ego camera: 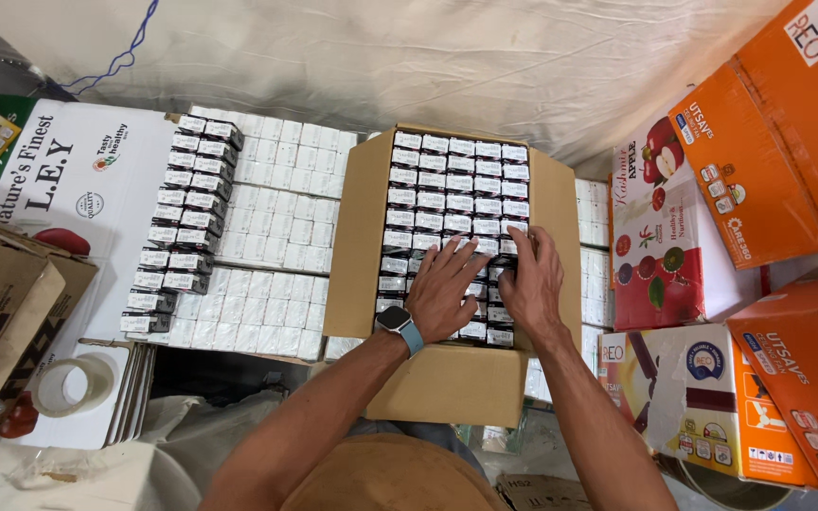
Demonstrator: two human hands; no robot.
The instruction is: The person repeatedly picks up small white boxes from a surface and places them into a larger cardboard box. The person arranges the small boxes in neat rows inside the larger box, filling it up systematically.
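Two hands are seen pressed flat on the small dark packets [456, 203] that fill one open cardboard carton [362, 237]. The left hand [442, 289], with one watch [400, 326] on its wrist, is laid with fingers spread over the near rows; the right hand [534, 279] is laid just beside it, fingers spread likewise, nothing being clasped by either. The packets are packed in five columns, and roughly eight full rows are left uncovered beyond the fingertips, while the rows under the palms are hidden and cannot be counted. The carton's four flaps are folded outward: one beyond the fingers, one at each side of the hands, and one toward the wrists. To the left of the left hand, well apart, a second stack of the same dark packets [182, 227] is set in two columns on a layer of white packets [272, 246]. One roll of clear tape [73, 383] lies farther left, nearer the body. To the right of the right hand the room is closed by orange cartons [769, 161] and a red fruit box [665, 246].
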